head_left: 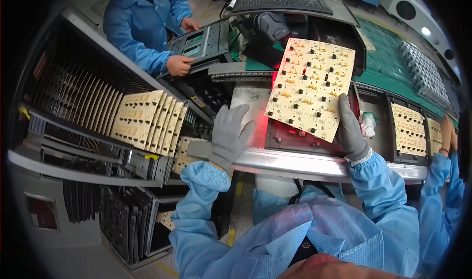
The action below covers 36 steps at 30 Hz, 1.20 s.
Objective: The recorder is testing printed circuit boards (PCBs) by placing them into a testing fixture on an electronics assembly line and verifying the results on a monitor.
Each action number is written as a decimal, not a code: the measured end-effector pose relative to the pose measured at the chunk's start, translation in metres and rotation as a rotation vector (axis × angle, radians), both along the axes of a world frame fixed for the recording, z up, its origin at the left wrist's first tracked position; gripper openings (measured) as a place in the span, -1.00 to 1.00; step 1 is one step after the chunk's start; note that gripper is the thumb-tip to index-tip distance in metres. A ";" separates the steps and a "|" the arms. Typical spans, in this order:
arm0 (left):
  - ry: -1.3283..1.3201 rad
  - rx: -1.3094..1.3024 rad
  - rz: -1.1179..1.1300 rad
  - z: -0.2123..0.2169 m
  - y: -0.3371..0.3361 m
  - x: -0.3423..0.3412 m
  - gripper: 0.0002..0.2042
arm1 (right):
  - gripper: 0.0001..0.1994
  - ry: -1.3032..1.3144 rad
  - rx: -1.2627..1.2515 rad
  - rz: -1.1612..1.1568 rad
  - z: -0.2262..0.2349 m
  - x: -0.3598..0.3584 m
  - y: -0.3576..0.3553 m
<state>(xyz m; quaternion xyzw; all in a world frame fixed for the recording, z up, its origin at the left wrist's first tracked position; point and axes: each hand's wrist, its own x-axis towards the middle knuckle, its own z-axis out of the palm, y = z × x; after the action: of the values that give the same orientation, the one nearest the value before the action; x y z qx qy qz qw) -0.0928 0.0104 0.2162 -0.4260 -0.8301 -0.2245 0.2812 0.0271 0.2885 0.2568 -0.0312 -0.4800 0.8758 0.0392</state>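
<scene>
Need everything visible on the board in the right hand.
The circuit board is a thin, stiff-looking, cream-coloured rectangle. Its visible face carries rows of small black blocks, clusters of yellowish parts, dark printed markings and, toward the lower edge, printed circles. A few spots glow red, with a red cast along the left edge. It is held turned askew above the red-lit bay of the bench. The gloved right hand grips its lower right edge; the left hand is clear of it.
</scene>
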 end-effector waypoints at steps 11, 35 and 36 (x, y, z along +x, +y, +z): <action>-0.447 0.073 0.071 -0.010 -0.002 -0.001 -0.64 | -0.44 0.016 0.450 -0.287 -0.044 -0.016 0.046; -0.846 0.004 -0.105 0.001 0.028 0.000 -0.67 | -0.37 -0.323 -0.032 0.161 0.007 0.051 0.111; -0.905 -0.019 -0.162 0.002 0.034 -0.003 -0.67 | -0.36 -0.350 -0.052 0.187 0.006 0.052 0.123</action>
<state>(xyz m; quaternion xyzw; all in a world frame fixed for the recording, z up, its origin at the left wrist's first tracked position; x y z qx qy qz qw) -0.0962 0.0446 0.2178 -0.3513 -0.8354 -0.4016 -0.1321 0.0795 0.4117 0.2624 -0.1393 -0.4576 0.8689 -0.1274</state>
